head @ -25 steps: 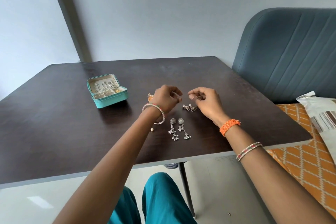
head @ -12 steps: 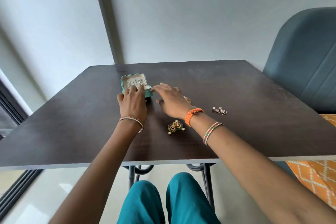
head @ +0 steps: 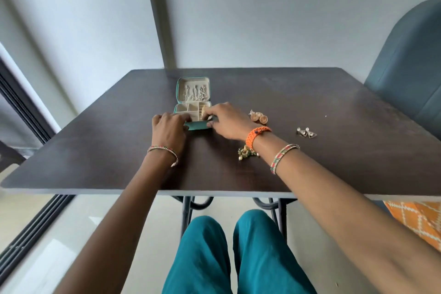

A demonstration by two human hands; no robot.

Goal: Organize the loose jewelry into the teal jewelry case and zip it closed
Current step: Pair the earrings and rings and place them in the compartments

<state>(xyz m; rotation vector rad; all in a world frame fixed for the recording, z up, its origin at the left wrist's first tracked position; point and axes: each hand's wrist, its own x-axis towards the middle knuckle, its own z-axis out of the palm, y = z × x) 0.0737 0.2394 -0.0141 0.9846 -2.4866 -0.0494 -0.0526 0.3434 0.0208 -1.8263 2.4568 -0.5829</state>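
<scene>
Teal-walled, the jewelry case (head: 193, 112) was seen open at the desk's (head: 334, 169) twelve o'clock side, steadied at its near corner by the left hand (head: 170, 129). Gold pieces (head: 204, 112) were being pinched into a right-side compartment by the right hand (head: 226, 122). Round gold earrings (head: 259, 117), silver triangle earrings (head: 306, 132) and a green-gold cluster (head: 245, 151) lay loose at three o'clock; these would probably need fetching before zipping.

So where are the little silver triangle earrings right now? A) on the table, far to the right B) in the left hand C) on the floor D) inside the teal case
A: the triangle earrings lie on the bare table, well right of the open case and both hands.
</scene>
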